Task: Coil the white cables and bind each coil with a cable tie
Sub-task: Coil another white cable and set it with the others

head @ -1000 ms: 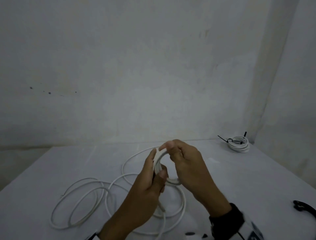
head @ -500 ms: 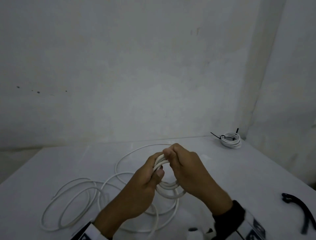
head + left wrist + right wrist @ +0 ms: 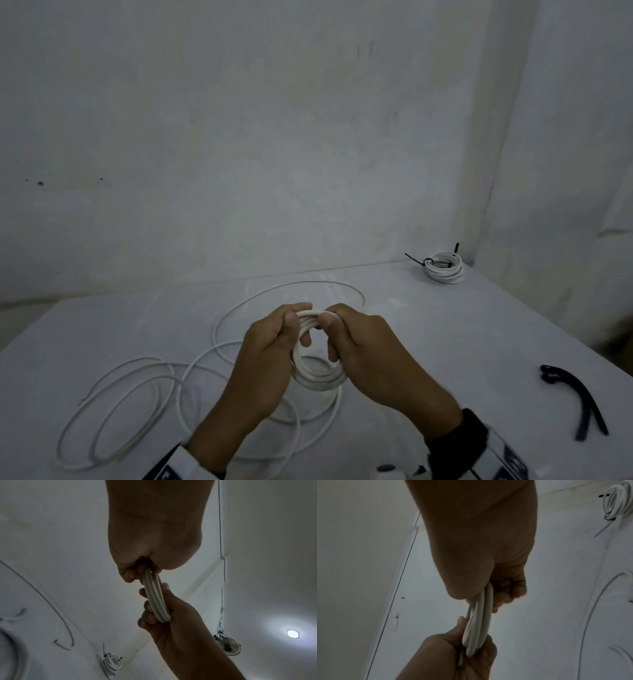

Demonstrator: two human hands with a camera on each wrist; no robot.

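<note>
A small coil of white cable (image 3: 318,378) hangs above the table between both hands. My left hand (image 3: 274,349) grips its left side, thumb pressed on the top strands. My right hand (image 3: 356,346) grips the right side, fingers curled through the loop. In the wrist views the coil (image 3: 155,599) (image 3: 479,626) shows as several stacked strands pinched by both hands. The rest of the same cable (image 3: 137,404) lies in loose loops on the white table (image 3: 445,342), trailing left and behind the hands.
A finished white coil (image 3: 443,268) bound with a black cable tie sits at the table's far right corner by the wall. Black cable ties (image 3: 575,401) lie near the right edge. A small white object (image 3: 390,471) shows at the bottom edge.
The coil has turned from edge-on to lying flatter between the hands. Both hands have shifted their grip so the thumbs meet at the top. The view has tilted slightly.
</note>
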